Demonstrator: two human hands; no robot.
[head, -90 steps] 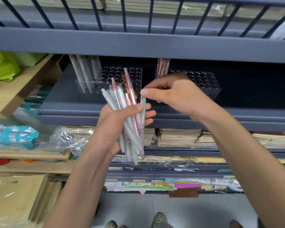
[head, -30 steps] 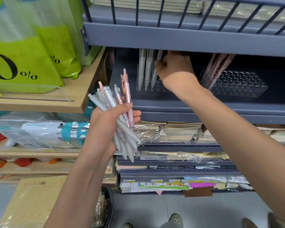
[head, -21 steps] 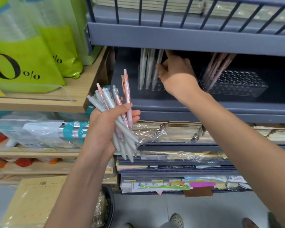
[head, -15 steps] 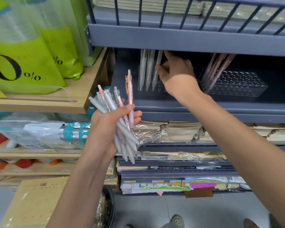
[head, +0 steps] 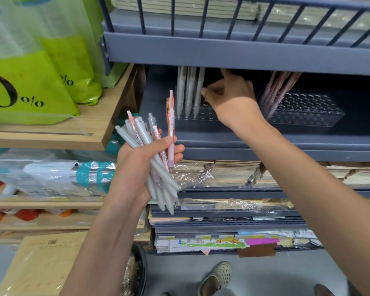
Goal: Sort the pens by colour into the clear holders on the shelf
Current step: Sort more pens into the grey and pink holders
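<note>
Head view, item 1: right hand [head: 231, 97], reached under the upper shelf lip into the left clear holder [head: 203, 114]. Fingers curled, thumb tip touching the rightmost of 3 grey pens [head: 189, 90] standing upright in the holder; whether it pinches that pen cannot be told.

Item 2: left hand [head: 141, 165], below and left of the right hand, closed round a mixed bundle of pens [head: 150, 150], grey and pink, 1 pink pen raised above the rest.

Item 3: right clear holder [head: 305, 110], just right of the right wrist, with leaning pink pens [head: 280, 90].

Handling note: seat each pen tip straight down into 1 hole, release only once it stands, grey left, pink right.

Materials: holders are hard transparent plastic, rectangular, perforated with round holes; pens are slim matte cylinders with clips; shelf [head: 222, 144] is smooth blue-grey metal.
</note>
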